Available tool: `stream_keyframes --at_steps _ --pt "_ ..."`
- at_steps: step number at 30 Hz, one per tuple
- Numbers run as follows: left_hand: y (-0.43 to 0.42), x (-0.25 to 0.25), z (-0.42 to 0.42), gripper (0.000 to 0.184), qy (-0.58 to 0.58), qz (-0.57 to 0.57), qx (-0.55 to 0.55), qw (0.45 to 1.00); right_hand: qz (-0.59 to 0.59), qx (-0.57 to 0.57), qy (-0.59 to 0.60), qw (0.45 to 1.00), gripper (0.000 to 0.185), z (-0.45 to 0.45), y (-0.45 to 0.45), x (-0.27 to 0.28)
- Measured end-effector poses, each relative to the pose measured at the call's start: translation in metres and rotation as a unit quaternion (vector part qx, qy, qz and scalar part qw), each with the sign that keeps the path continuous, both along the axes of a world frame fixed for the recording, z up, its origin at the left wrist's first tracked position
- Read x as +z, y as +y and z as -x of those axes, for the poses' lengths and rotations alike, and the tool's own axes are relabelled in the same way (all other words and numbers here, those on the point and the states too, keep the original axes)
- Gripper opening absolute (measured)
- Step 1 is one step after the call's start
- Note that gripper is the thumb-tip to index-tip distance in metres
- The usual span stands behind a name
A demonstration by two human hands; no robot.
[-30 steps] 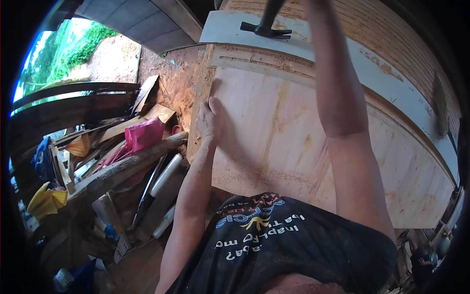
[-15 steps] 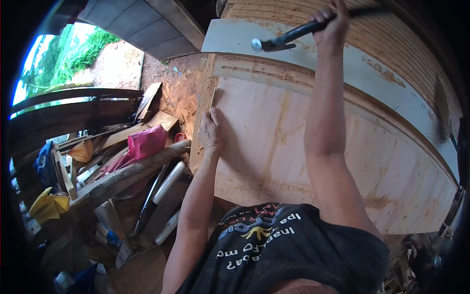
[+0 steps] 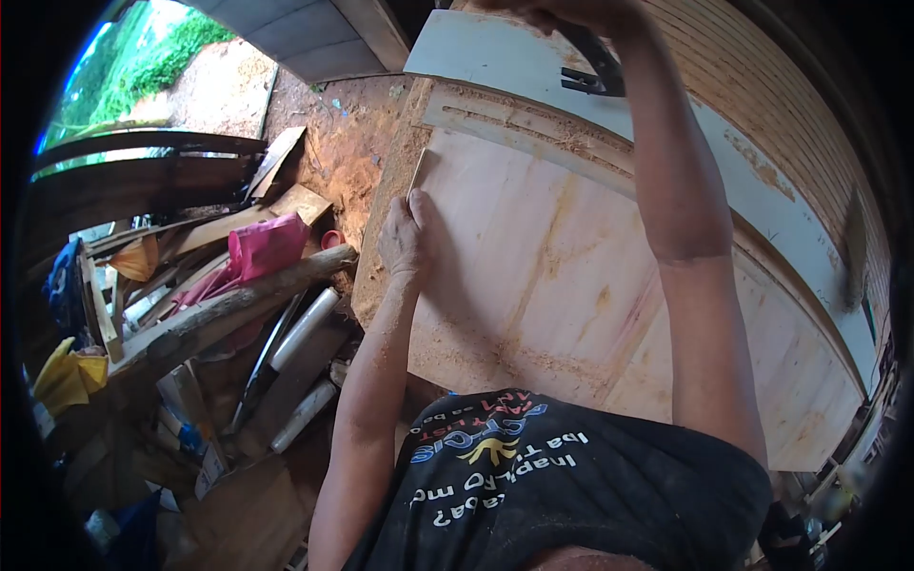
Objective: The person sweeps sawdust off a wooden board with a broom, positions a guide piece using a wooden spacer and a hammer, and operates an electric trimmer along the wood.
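My right hand [image 3: 581,11] is raised at the top edge of the view, partly cut off, and closed on a hammer [image 3: 598,65]. The hammer's dark head hangs below the hand, over a pale board. At the left end of a large plywood panel [image 3: 514,238], my left hand [image 3: 406,236] is closed around a thin wooden strip [image 3: 418,171]. The strip stands along the panel's edge, its upper end showing past the thumb. Sawdust lies on the panel near my shirt.
Behind the panel runs a long white board [image 3: 505,48] and a ribbed wooden surface [image 3: 752,105]. On the left are a log [image 3: 238,300], a pink cloth or bag [image 3: 267,245], a yellow cloth [image 3: 69,373] and scrap wood. A slotted wooden piece [image 3: 524,128] borders the panel.
My right hand has lifted toward the top edge of the view with the hammer, whose head has swung to the right. The left hand keeps its place on the strip while the view shifts slightly.
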State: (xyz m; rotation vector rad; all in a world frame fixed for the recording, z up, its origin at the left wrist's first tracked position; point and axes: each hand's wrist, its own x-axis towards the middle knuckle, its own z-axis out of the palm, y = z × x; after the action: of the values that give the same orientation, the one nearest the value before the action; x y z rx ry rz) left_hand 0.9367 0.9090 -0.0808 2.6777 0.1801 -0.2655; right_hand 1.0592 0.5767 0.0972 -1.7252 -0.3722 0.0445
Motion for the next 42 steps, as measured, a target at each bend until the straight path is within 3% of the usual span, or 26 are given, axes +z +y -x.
stream_keyframes --at_steps 4,7,8,9,13,14,16,18,20,23,24,25,26,27,28,29,31,35,37,39,41,42 --pt "-0.001 0.004 -0.001 0.054 0.010 -0.009 0.007 1.000 0.038 -0.143 -0.054 0.988 0.028 0.003 0.012 0.026" --pt "0.001 0.002 0.002 0.054 0.010 -0.005 0.001 1.000 -0.073 -0.205 -0.121 0.969 0.027 0.031 -0.005 0.007" --pt "0.002 0.001 0.000 0.054 0.006 0.000 -0.001 1.000 -0.181 -0.163 -0.196 0.950 0.029 0.056 -0.043 0.005" --pt "0.001 0.002 -0.001 0.054 0.004 0.004 0.005 1.000 -0.158 -0.226 -0.173 0.946 0.029 0.066 -0.049 0.004" --pt "-0.001 0.006 -0.001 0.054 0.005 -0.002 0.000 1.000 -0.142 -0.243 -0.108 0.954 0.029 0.060 -0.031 0.015" --pt "0.000 0.003 0.000 0.054 0.005 -0.008 -0.002 1.000 -0.133 -0.165 -0.107 0.971 0.026 0.048 -0.028 0.012" --pt "0.002 0.000 0.004 0.054 -0.008 -0.004 -0.001 1.000 0.029 -0.191 -0.001 0.981 0.030 0.035 -0.002 0.034" --pt "0.000 -0.005 0.002 0.053 -0.036 0.011 -0.019 0.999 0.207 -0.120 0.000 0.971 0.039 0.003 0.013 0.015" --pt "0.007 -0.010 0.003 0.053 -0.068 0.029 -0.049 0.996 0.331 -0.138 -0.324 0.876 0.046 -0.028 0.021 -0.070" --pt "0.007 -0.004 0.000 0.049 -0.040 0.039 -0.001 0.998 0.427 -0.122 -0.007 0.896 0.048 0.009 -0.002 -0.066" --pt "0.011 -0.006 0.004 0.047 -0.043 0.042 0.006 0.998 0.363 -0.160 0.170 0.902 0.048 0.037 0.003 -0.011" --pt "0.011 -0.009 0.003 0.046 -0.046 0.045 0.009 0.998 0.261 -0.240 0.140 0.925 0.045 0.056 -0.010 -0.009" --pt "0.011 -0.011 0.000 0.044 -0.054 0.051 0.007 0.997 0.172 -0.273 0.161 0.933 0.039 0.071 -0.035 -0.009" --pt "0.012 -0.012 0.000 0.041 -0.052 0.043 0.007 0.998 0.124 -0.270 0.101 0.949 0.032 0.092 -0.064 -0.012" --pt "0.012 -0.013 0.000 0.040 -0.061 0.052 0.008 0.997 -0.008 -0.298 0.085 0.951 0.041 0.120 -0.079 -0.013" --pt "0.012 -0.013 0.001 0.039 -0.070 0.061 0.008 0.996 -0.137 -0.317 0.057 0.937 0.055 0.148 -0.094 -0.014" --pt "0.010 -0.012 0.002 0.038 -0.089 0.074 -0.001 0.993 -0.257 -0.411 0.056 0.873 0.048 0.205 -0.095 -0.019" --pt "0.013 -0.014 0.001 0.038 -0.122 0.076 -0.035 0.989 -0.384 -0.513 0.042 0.767 0.051 0.334 -0.112 -0.107" --pt "0.016 -0.018 0.002 0.038 -0.143 0.081 -0.048 0.985 -0.407 -0.598 0.025 0.690 0.036 0.390 -0.110 -0.128" --pt "0.021 -0.023 -0.001 0.038 -0.175 0.095 -0.059 0.978 -0.433 -0.672 0.062 0.598 0.037 0.472 -0.164 -0.197" --pt "0.030 -0.038 -0.016 0.035 -0.236 0.136 -0.048 0.961 -0.367 -0.762 0.047 0.532 0.041 0.512 -0.162 -0.210" --pt "0.036 -0.042 -0.021 0.034 -0.263 0.156 -0.039 0.951 -0.264 -0.811 0.047 0.520 0.041 0.525 -0.150 -0.206"
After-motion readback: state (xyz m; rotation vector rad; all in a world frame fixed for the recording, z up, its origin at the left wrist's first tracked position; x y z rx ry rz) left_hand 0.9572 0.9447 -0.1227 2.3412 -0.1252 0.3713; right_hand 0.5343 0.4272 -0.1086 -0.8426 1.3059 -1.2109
